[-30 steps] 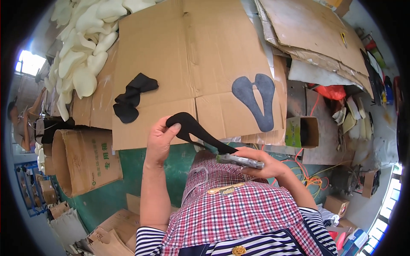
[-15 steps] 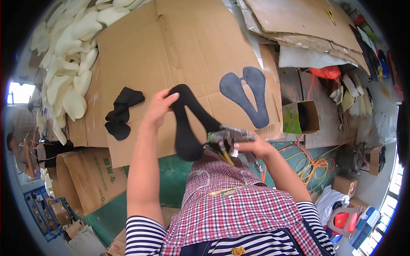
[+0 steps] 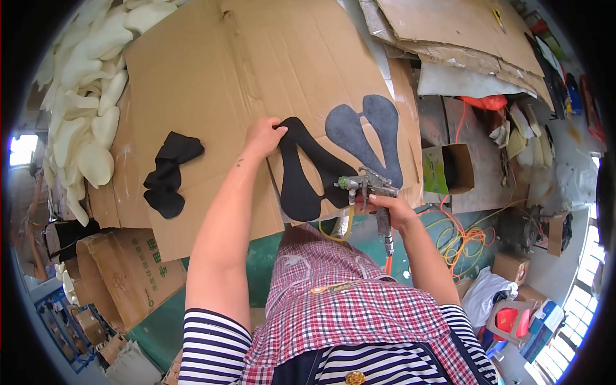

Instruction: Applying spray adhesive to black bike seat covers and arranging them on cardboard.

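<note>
My left hand (image 3: 265, 136) pinches the narrow top end of a black V-shaped fabric piece (image 3: 300, 200), which lies spread near the front edge of the cardboard sheet (image 3: 192, 83). In my right hand (image 3: 394, 210) is a metal spray gun (image 3: 378, 186) with a hose at the base of its handle, its front close to the black piece's right lobe. Just to the right lies a grey-blue piece of similar shape (image 3: 384, 119), partly behind the gun. A folded black fabric piece (image 3: 173, 167) rests on the cardboard at the left.
Pale foam pieces (image 3: 90, 128) are heaped at the far left. Stacked cardboard (image 3: 449, 32) occupies the far right, with a small open box (image 3: 436, 170) below it. Orange and yellow hoses (image 3: 459, 240) coil at the right. A large cardboard box (image 3: 128, 276) stands at lower left.
The black V-shaped piece has come down onto the cardboard, moving right with my left hand. The spray gun has turned more upright and shifted slightly right.
</note>
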### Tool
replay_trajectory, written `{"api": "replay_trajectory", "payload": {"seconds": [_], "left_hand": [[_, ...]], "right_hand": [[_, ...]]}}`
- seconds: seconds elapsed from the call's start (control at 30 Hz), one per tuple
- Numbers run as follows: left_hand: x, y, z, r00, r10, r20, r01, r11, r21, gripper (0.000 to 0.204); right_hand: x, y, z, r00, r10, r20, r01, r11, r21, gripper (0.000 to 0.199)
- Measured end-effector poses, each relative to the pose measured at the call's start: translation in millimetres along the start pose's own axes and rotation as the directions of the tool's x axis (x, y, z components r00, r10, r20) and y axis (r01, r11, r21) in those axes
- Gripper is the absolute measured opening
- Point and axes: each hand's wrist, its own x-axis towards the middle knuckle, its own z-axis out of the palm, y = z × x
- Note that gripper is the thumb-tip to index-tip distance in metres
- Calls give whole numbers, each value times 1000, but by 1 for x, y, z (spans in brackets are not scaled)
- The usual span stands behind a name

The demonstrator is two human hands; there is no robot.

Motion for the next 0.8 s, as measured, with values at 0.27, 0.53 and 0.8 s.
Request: {"api": "replay_trajectory", "payload": {"seconds": [0.27, 0.53, 0.8], "left_hand": [[5, 8, 7, 1000, 9, -30, -5, 988, 155, 21], [8, -1, 21, 984, 58, -171, -27, 983, 180, 20], [5, 4, 26, 978, 77, -193, -34, 976, 216, 24]], "right_hand": [[-4, -4, -3, 999, -45, -16, 44, 997, -66, 39], [-8, -3, -14, 995, -94, 40, 98, 991, -94, 41], [-29, -5, -18, 996, -79, -30, 75, 989, -131, 43]]}}
